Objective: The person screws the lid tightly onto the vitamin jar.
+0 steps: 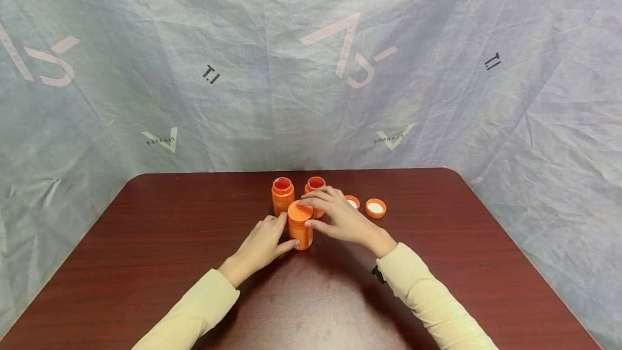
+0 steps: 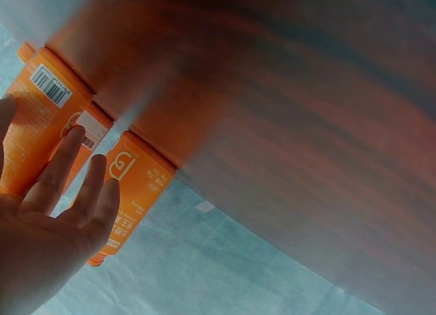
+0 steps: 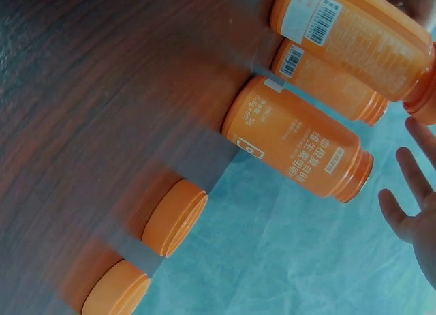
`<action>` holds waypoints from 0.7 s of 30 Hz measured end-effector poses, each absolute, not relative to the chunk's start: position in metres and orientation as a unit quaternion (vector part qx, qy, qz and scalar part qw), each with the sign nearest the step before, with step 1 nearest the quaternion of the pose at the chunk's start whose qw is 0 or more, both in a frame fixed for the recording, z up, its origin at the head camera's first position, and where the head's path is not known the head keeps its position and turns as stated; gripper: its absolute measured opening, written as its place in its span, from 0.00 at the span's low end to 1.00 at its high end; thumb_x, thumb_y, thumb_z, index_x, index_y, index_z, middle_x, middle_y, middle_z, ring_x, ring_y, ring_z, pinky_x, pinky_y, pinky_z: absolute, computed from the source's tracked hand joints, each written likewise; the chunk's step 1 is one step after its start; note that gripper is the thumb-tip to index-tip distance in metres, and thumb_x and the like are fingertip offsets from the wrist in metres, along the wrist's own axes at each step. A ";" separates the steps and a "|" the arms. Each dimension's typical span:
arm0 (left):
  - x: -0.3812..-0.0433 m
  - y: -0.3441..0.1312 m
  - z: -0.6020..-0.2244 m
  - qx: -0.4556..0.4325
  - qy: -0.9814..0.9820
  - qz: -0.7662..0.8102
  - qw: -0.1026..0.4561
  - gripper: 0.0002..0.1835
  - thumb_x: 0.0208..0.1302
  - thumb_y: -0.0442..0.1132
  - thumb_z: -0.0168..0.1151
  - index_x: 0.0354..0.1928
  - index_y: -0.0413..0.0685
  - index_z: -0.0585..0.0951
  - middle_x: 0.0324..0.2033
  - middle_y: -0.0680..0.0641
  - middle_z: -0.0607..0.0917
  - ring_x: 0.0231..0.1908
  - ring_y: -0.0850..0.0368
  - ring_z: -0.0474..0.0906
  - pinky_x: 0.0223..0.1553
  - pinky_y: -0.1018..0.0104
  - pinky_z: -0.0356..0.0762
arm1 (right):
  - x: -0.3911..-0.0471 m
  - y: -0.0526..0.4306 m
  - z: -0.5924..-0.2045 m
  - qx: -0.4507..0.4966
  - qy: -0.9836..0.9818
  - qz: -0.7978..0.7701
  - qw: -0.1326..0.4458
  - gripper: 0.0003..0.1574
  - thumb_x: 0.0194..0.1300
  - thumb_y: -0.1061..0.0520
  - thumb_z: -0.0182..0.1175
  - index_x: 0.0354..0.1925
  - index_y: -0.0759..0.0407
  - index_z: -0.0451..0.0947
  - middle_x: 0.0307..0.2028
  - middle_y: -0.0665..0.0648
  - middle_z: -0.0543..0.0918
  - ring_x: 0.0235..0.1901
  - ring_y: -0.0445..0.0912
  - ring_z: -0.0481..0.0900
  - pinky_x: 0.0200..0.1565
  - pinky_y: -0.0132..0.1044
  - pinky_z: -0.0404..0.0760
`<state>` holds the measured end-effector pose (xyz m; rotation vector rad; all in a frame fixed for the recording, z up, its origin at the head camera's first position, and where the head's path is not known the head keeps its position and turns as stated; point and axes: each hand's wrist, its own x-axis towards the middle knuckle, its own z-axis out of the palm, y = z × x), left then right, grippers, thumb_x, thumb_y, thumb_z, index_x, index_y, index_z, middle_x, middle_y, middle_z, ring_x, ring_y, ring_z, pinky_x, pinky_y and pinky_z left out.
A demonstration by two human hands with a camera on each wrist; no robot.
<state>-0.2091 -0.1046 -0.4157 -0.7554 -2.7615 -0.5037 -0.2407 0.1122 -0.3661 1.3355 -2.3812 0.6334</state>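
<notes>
An orange bottle (image 1: pixel 300 236) with its orange cap (image 1: pixel 299 213) on stands upright on the table between both hands. My left hand (image 1: pixel 258 244) holds its body from the left, thumb in front; the left wrist view shows fingers along the bottle's side (image 2: pixel 30 124). At the cap is my right hand (image 1: pixel 344 220), its thumb and a finger at the cap's edge, other fingers spread in the right wrist view. Behind stand two uncapped orange bottles, one at left (image 1: pixel 283 200) and one at right (image 1: pixel 318 213), partly hidden by my right hand.
Two orange caps lie inside-up to the right of the bottles: one (image 1: pixel 376 208) in full sight, the other (image 1: pixel 355 200) partly behind my right hand. The dark red wooden table (image 1: pixel 160 253) ends at the back near a grey printed cloth (image 1: pixel 272 96).
</notes>
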 end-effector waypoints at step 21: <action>-0.209 -0.105 -0.416 -0.262 -0.943 -0.168 0.116 0.30 0.55 0.57 0.61 0.50 0.44 0.69 0.32 0.46 0.81 0.36 0.52 0.75 0.42 0.55 0.72 | -0.241 0.112 -0.369 0.461 -0.838 0.228 0.181 0.21 0.57 0.47 0.62 0.49 0.51 0.77 0.51 0.50 0.78 0.55 0.45 0.67 0.55 0.46 0.62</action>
